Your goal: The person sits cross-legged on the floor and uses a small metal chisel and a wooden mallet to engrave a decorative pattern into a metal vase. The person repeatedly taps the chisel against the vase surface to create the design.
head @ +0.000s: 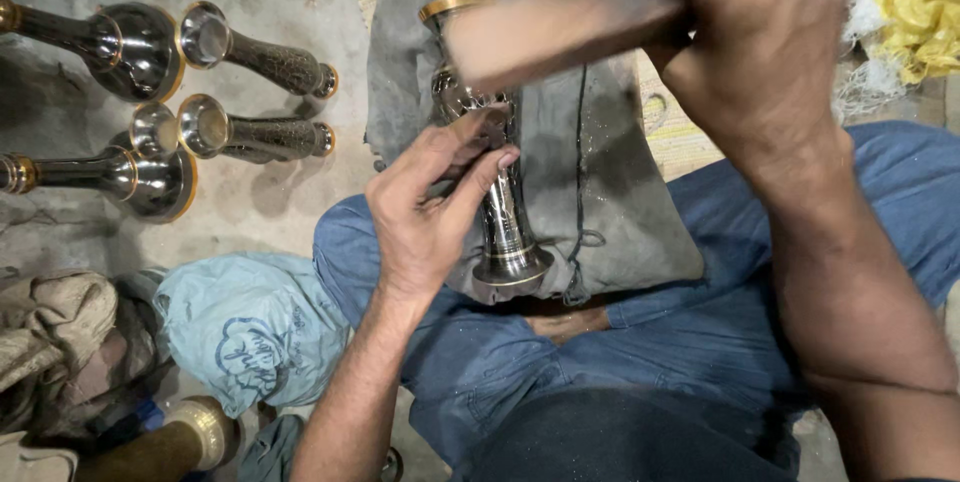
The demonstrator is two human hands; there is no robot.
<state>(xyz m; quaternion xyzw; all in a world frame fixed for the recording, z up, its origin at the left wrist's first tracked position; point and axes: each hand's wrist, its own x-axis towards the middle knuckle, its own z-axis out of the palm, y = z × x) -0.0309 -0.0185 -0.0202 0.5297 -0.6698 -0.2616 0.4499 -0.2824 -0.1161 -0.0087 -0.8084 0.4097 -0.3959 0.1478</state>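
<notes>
five metal vases (495, 182), two hands (425, 207), one grey cloth (610, 172)

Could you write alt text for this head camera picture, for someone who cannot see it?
Seen from above, a seated person's left hand steadies a dark metal vase on a grey cloth, while the right hand swings a blurred wooden handle. Similar vases lie on the floor.

1. The left hand (425, 207) reaches forward from a bare forearm, back of the hand up, thumb and fingers (480, 167) pinched together at their tips.
2. The right hand (760, 32) is raised high, closed in a fist, forearm bare.
</notes>
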